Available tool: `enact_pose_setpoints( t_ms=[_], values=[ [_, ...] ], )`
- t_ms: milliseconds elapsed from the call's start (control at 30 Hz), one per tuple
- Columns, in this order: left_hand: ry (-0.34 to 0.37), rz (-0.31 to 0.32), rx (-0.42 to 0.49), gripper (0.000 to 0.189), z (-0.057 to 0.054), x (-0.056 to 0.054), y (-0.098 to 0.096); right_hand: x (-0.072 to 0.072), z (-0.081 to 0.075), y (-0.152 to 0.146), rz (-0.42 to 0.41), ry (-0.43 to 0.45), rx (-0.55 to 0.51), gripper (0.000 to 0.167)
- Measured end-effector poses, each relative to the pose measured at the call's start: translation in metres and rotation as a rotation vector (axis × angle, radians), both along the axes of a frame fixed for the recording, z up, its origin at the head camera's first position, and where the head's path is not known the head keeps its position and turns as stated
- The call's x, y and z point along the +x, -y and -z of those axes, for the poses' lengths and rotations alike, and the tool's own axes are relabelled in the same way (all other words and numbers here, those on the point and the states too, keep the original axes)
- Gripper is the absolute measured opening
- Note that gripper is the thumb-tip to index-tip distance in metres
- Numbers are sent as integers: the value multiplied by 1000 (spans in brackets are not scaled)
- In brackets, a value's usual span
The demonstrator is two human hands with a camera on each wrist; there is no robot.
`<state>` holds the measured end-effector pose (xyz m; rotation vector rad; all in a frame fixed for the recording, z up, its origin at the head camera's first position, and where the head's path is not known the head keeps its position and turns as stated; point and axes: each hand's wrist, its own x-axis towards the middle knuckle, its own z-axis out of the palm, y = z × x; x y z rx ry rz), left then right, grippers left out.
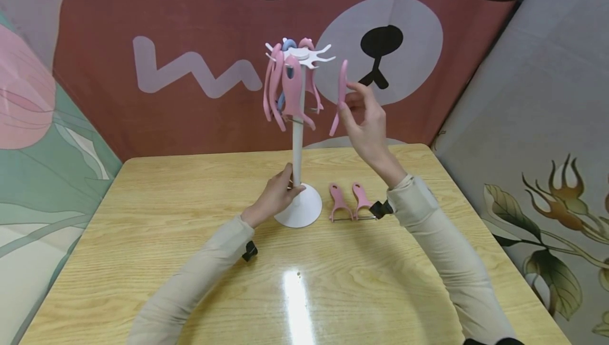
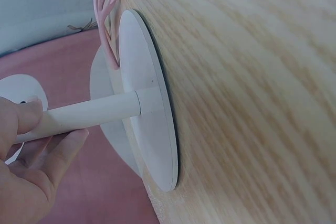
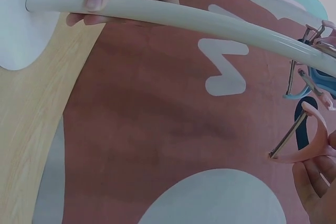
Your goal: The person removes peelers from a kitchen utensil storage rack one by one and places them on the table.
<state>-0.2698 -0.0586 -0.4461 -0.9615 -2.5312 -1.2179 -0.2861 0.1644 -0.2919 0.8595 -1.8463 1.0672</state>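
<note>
A white stand (image 1: 297, 147) rises from a round base (image 1: 306, 217) on the table. My left hand (image 1: 273, 197) grips its pole low down, thumb and fingers round it in the left wrist view. Several pink peelers (image 1: 292, 89) and a blue one hang from the hooks (image 1: 321, 57) at the top, mostly on the left and front; hooks on the right carry nothing. My right hand (image 1: 368, 126) pinches a pink Y-shaped peeler (image 1: 342, 89) just right of the hooks, handle up and blade end down. In the right wrist view its metal blade (image 3: 286, 137) shows, apart from the hung peelers.
Two pink peelers (image 1: 335, 195) lie side by side on the wooden table (image 1: 190, 192), right of the base, the farther right one partly behind the black wrist strap (image 1: 380, 208). A printed cloth (image 1: 190, 118) hangs behind the table, with more at both sides.
</note>
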Motion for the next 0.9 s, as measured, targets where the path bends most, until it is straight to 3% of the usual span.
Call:
enact_pose_setpoints(
  t_ms=[900],
  values=[
    [4,-3,-3,30,0,-1,-1,0,12,-10,37,51,-6,38]
  ],
)
